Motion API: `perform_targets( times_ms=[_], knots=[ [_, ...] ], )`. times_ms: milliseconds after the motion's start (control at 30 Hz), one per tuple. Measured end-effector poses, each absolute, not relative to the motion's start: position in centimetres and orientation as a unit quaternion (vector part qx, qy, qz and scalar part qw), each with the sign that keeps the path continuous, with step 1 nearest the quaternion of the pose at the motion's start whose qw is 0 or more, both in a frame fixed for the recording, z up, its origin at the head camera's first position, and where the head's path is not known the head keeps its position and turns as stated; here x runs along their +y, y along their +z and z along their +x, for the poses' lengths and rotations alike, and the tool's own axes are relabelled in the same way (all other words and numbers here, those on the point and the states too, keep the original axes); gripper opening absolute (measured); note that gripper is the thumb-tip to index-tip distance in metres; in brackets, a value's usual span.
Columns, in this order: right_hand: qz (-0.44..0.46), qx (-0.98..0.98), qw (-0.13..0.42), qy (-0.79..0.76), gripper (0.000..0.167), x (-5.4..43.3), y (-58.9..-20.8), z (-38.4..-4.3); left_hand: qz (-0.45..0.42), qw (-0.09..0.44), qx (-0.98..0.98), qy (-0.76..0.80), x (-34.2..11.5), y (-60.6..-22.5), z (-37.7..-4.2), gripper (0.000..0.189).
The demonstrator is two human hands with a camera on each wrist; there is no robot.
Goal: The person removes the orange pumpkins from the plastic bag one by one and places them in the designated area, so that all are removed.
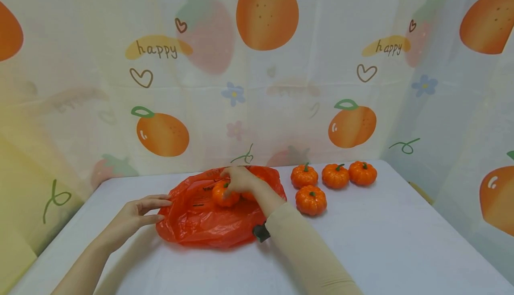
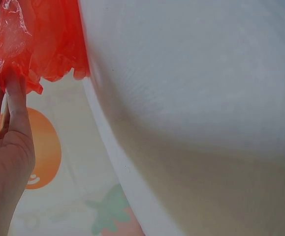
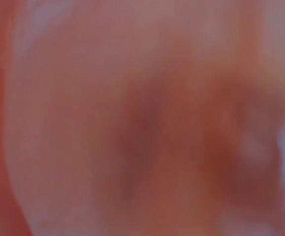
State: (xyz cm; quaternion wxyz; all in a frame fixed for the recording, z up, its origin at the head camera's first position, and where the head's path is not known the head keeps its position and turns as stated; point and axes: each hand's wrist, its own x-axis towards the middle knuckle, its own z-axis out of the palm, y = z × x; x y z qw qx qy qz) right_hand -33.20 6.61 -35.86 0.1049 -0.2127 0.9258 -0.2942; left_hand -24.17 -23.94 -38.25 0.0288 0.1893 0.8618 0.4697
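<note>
A thin red plastic bag (image 1: 201, 226) lies with its mouth spread on the table in the head view. My left hand (image 1: 132, 217) pinches the bag's left edge between thumb and fingers; the left wrist view has this hand (image 2: 12, 142) at the red film too. Inside the bag, my right hand (image 1: 242, 182) grips a small orange toy pumpkin (image 1: 220, 194) with a green stem. Another orange pumpkin (image 1: 248, 195) shows partly behind the right wrist, mostly hidden. The right wrist view is too blurred to make out the grip.
Right of the bag stand several more toy pumpkins, including a front one (image 1: 311, 200) and a far right one (image 1: 363, 173). A white-covered table (image 1: 385, 241) carries everything. Behind it hangs a fruit-printed curtain (image 1: 213, 130). A small black device (image 1: 262, 232) sits at the right wrist.
</note>
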Motion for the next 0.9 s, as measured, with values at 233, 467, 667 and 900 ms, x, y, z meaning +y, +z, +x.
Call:
perform_targets(
  times_ms=[233,467,667,900],
  knots=[
    [-0.227,0.933,0.120,-0.251,0.068,6.23,-36.14,-33.06,0.181,0.033,0.865,0.467,-23.95,-38.26,-24.27,0.037],
    [-0.238,0.940,0.108,-0.218,0.069,5.95,-36.19,-32.99,0.180,0.034,0.864,0.469,-23.92,-38.21,-24.26,0.037],
    [-0.240,0.938,0.110,-0.225,0.068,6.07,-36.02,-32.87,0.180,0.031,0.866,0.465,-23.84,-38.13,-24.25,0.037],
    [-0.249,0.931,0.116,-0.239,0.066,6.08,-35.78,-32.52,0.180,0.033,0.867,0.464,-23.90,-38.22,-24.34,0.037]
  ],
)
